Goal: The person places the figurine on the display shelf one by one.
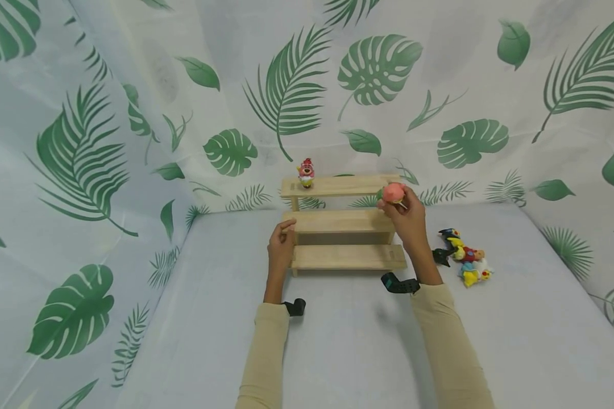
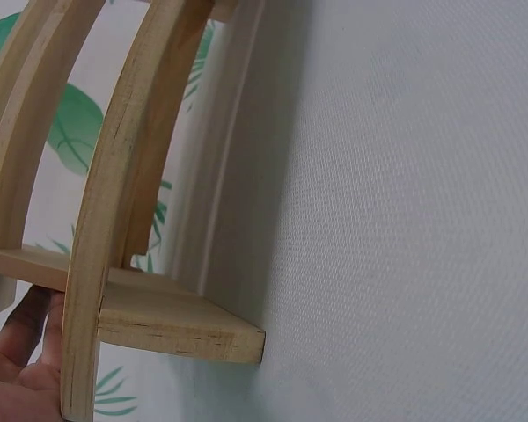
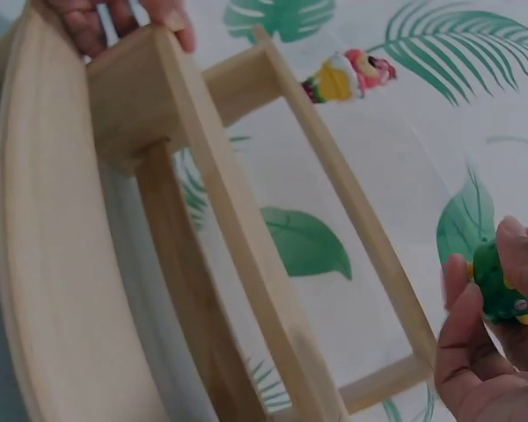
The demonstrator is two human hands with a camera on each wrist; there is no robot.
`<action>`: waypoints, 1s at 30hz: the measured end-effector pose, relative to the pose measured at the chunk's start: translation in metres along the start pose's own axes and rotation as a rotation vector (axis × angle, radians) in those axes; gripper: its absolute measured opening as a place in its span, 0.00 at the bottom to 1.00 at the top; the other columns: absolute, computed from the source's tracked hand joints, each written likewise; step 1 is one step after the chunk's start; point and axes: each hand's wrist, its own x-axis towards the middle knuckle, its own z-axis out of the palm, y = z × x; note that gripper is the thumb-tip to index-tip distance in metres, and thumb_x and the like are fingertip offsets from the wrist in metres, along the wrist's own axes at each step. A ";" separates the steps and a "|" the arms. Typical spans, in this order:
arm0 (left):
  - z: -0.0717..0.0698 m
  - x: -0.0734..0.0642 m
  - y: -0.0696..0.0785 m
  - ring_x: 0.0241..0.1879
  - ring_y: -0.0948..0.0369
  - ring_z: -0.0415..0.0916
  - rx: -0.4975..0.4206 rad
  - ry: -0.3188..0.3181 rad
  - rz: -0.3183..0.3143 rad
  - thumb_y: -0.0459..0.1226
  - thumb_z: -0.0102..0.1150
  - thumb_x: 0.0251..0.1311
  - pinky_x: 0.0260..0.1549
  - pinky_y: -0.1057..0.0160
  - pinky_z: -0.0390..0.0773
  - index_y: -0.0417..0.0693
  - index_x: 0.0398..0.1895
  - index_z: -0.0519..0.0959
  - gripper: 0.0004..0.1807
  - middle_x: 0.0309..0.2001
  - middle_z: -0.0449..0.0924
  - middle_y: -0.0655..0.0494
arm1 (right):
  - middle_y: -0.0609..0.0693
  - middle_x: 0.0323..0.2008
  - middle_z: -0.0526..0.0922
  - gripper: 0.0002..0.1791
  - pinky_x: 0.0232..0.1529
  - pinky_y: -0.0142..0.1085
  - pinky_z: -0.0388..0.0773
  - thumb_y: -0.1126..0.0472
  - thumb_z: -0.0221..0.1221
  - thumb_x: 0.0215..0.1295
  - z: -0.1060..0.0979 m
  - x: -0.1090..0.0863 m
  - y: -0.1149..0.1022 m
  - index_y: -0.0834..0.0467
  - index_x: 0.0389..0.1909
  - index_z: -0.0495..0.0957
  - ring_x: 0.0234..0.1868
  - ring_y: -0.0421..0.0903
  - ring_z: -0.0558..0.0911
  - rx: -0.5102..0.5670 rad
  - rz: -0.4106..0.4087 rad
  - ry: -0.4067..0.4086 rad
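A three-tier wooden shelf [image 1: 348, 257] stands before the leaf-patterned backdrop. My left hand [image 1: 281, 245] grips the left end of its middle board; in the left wrist view its fingers [image 2: 22, 330] show beside the side wood. Near the right end of the top board, my right hand [image 1: 410, 218] pinches a small toy figurine [image 1: 393, 192] with a pink top. The right wrist view shows the green part of that figurine [image 3: 497, 281] between thumb and fingers. Another figurine [image 1: 306, 174], pink with a red top, stands toward the left of the top board.
To the right of the shelf, several small toy figurines lie in a cluster, among them a red and yellow one [image 1: 471, 254], a black one [image 1: 442, 257] and a blue and yellow one [image 1: 471, 275]. White cloth [image 1: 337, 341] covers the tabletop.
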 end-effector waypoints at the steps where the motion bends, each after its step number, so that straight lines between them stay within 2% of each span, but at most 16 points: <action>1: 0.000 0.001 -0.001 0.18 0.67 0.63 0.001 0.000 0.003 0.50 0.50 0.71 0.18 0.67 0.65 0.69 0.53 0.79 0.12 0.25 0.74 0.43 | 0.50 0.51 0.76 0.29 0.38 0.21 0.77 0.72 0.63 0.61 0.003 0.004 -0.001 0.68 0.64 0.68 0.43 0.32 0.79 0.000 -0.020 -0.001; 5: 0.000 0.003 -0.003 0.18 0.66 0.64 -0.001 -0.007 -0.008 0.52 0.51 0.71 0.17 0.67 0.66 0.70 0.52 0.79 0.12 0.24 0.74 0.48 | 0.57 0.49 0.79 0.27 0.36 0.19 0.75 0.71 0.65 0.59 0.015 0.019 0.001 0.67 0.60 0.73 0.38 0.31 0.79 -0.060 -0.106 0.004; 8: 0.000 0.002 -0.003 0.19 0.66 0.66 -0.002 -0.013 -0.015 0.51 0.51 0.71 0.18 0.67 0.67 0.69 0.52 0.80 0.12 0.25 0.76 0.46 | 0.62 0.50 0.81 0.26 0.37 0.20 0.76 0.67 0.67 0.59 0.022 0.026 0.006 0.63 0.60 0.74 0.37 0.36 0.81 -0.182 -0.151 0.006; 12: 0.000 0.001 -0.002 0.20 0.66 0.66 -0.007 -0.013 -0.015 0.50 0.52 0.70 0.19 0.67 0.67 0.68 0.52 0.80 0.12 0.25 0.75 0.47 | 0.62 0.53 0.82 0.27 0.44 0.36 0.81 0.62 0.68 0.60 0.030 0.033 0.005 0.62 0.60 0.74 0.48 0.52 0.83 -0.355 -0.204 -0.006; 15: -0.001 0.001 -0.001 0.19 0.66 0.66 -0.014 -0.010 -0.009 0.50 0.52 0.70 0.19 0.67 0.67 0.67 0.53 0.80 0.13 0.24 0.74 0.48 | 0.64 0.55 0.81 0.28 0.52 0.51 0.78 0.60 0.68 0.60 0.035 0.039 0.004 0.63 0.60 0.74 0.55 0.60 0.81 -0.438 -0.239 -0.019; 18: -0.001 0.002 0.000 0.20 0.67 0.66 -0.017 -0.009 -0.001 0.50 0.52 0.70 0.19 0.67 0.67 0.66 0.53 0.80 0.13 0.24 0.75 0.47 | 0.65 0.56 0.80 0.28 0.59 0.55 0.73 0.60 0.67 0.61 0.039 0.043 0.005 0.64 0.61 0.72 0.56 0.61 0.80 -0.459 -0.244 -0.028; 20: -0.001 0.003 0.000 0.20 0.67 0.66 -0.014 -0.011 -0.001 0.50 0.52 0.70 0.19 0.67 0.68 0.66 0.53 0.80 0.13 0.25 0.75 0.47 | 0.66 0.55 0.80 0.28 0.60 0.55 0.72 0.60 0.66 0.62 0.041 0.045 0.006 0.65 0.61 0.72 0.55 0.62 0.81 -0.455 -0.244 -0.037; 26: -0.001 0.002 0.000 0.21 0.66 0.67 -0.011 -0.015 -0.018 0.50 0.51 0.70 0.19 0.67 0.67 0.68 0.53 0.80 0.12 0.24 0.75 0.48 | 0.67 0.50 0.82 0.29 0.53 0.53 0.77 0.61 0.65 0.63 0.042 0.050 0.014 0.67 0.62 0.70 0.47 0.61 0.84 -0.486 -0.209 -0.065; 30: -0.002 0.001 -0.001 0.21 0.66 0.67 -0.004 -0.012 -0.017 0.50 0.52 0.70 0.18 0.67 0.67 0.69 0.53 0.80 0.12 0.23 0.74 0.52 | 0.68 0.49 0.82 0.29 0.52 0.54 0.76 0.62 0.65 0.63 0.042 0.051 0.016 0.67 0.62 0.70 0.46 0.62 0.83 -0.494 -0.201 -0.062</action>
